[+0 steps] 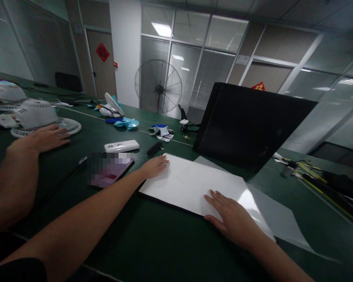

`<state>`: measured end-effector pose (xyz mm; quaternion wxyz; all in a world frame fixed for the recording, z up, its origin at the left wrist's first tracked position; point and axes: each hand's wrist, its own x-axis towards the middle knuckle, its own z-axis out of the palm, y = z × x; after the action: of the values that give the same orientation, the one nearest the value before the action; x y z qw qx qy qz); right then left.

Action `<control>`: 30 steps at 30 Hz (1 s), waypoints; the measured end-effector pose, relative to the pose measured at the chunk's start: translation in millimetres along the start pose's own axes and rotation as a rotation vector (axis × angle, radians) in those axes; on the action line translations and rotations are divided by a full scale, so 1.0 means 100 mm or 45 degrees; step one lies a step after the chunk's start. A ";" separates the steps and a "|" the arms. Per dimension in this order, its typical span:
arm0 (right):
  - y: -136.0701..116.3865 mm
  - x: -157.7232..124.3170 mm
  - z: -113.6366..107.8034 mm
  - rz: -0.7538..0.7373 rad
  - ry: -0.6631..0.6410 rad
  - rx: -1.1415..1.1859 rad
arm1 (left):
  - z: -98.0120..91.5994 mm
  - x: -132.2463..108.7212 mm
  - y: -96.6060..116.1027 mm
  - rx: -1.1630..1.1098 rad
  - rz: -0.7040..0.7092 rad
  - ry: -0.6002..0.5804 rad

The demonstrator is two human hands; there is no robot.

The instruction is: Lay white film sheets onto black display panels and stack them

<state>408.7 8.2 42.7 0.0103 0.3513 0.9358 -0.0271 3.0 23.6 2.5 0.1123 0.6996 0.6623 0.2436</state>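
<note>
A white flat sheet (191,182) lies on the green table (153,239), resting on a thin dark-edged panel. My left hand (154,166) lies flat on its far left corner, fingers stretched out and holding nothing. Near the sheet's front edge, my right hand (232,219) presses down with fingers spread, palm flat on the sheet. A translucent film (279,219) sticks out from under the sheet to the right.
A black panel (247,125) leans upright behind the sheet. A co-worker's hand (44,139) rests at left beside a white fan part (38,115). A white remote-like box (122,146), a phone (108,168), a black marker (154,148) and cables (314,172) lie around. A floor fan (159,87) stands behind.
</note>
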 end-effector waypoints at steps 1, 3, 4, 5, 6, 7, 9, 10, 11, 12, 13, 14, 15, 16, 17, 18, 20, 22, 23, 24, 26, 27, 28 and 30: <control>-0.02 0.00 -0.01 -0.061 -0.002 0.050 | 0.01 0.00 0.00 -0.008 -0.013 0.010; -0.02 -0.01 -0.02 -0.150 -0.034 0.127 | 0.02 0.00 0.00 -0.022 -0.043 0.030; -0.01 -0.02 -0.04 -0.190 -0.063 0.159 | 0.02 0.00 0.00 -0.026 -0.058 0.037; -0.01 -0.03 -0.06 -0.232 -0.096 0.191 | 0.03 0.00 0.01 -0.029 -0.071 0.041; -0.02 -0.04 -0.09 -0.275 -0.130 0.220 | 0.03 0.00 0.02 -0.029 -0.081 0.042; -0.03 -0.04 -0.11 -0.318 -0.160 0.247 | 0.03 -0.01 0.02 -0.028 -0.087 0.040; -0.07 -0.06 -0.14 -0.413 -0.203 0.296 | 0.02 -0.01 0.04 -0.023 -0.094 0.036; -0.09 -0.06 -0.14 -0.469 -0.216 0.318 | 0.02 -0.01 0.04 -0.012 -0.092 0.031; -0.11 -0.06 -0.14 -0.530 -0.221 0.337 | 0.02 -0.02 0.05 0.006 -0.085 0.024; -0.12 -0.06 -0.13 -0.583 -0.216 0.348 | 0.01 -0.01 0.05 0.026 -0.075 0.017; -0.12 -0.06 -0.12 -0.617 -0.197 0.345 | 0.01 -0.01 0.05 0.046 -0.062 0.009; -0.10 -0.05 -0.10 -0.620 -0.157 0.327 | 0.01 -0.01 0.05 0.063 -0.050 0.002; -0.06 -0.04 -0.08 -0.582 -0.096 0.294 | 0.01 -0.01 0.04 0.073 -0.039 -0.003; -0.01 -0.02 -0.06 -0.499 -0.015 0.250 | 0.01 -0.01 0.04 0.076 -0.033 -0.004; 0.07 0.00 -0.05 -0.375 0.073 0.200 | 0.02 -0.01 0.04 0.074 -0.032 -0.006; 0.16 0.01 -0.03 -0.224 0.160 0.151 | 0.02 -0.01 0.03 0.072 -0.031 -0.006; 0.41 0.04 0.00 0.106 0.288 0.064 | 0.02 0.00 0.02 0.067 -0.032 -0.004; 0.71 0.05 0.06 0.415 0.313 -0.007 | 0.02 0.00 0.01 0.060 -0.035 -0.002; 0.87 0.04 0.09 0.538 0.291 -0.026 | 0.02 0.00 0.01 0.057 -0.036 -0.001; 1.02 0.04 0.14 0.622 0.253 -0.033 | 0.01 0.00 0.01 0.054 -0.036 0.000; 1.27 0.02 0.23 0.654 0.179 -0.015 | 0.02 0.00 0.01 0.051 -0.035 0.002; 1.35 0.01 0.27 0.621 0.162 0.001 | 0.02 0.00 0.01 0.051 -0.033 0.002; 1.40 0.01 0.31 0.578 0.157 0.017 | 0.02 0.00 0.01 0.052 -0.030 -0.001; 1.42 0.02 0.36 0.521 0.166 0.038 | 0.01 0.00 0.01 0.053 -0.020 -0.013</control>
<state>500.2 114.4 0.7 -0.0502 0.5351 0.8431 -0.0155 4.2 24.2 1.6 0.1030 0.6979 0.6719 0.2253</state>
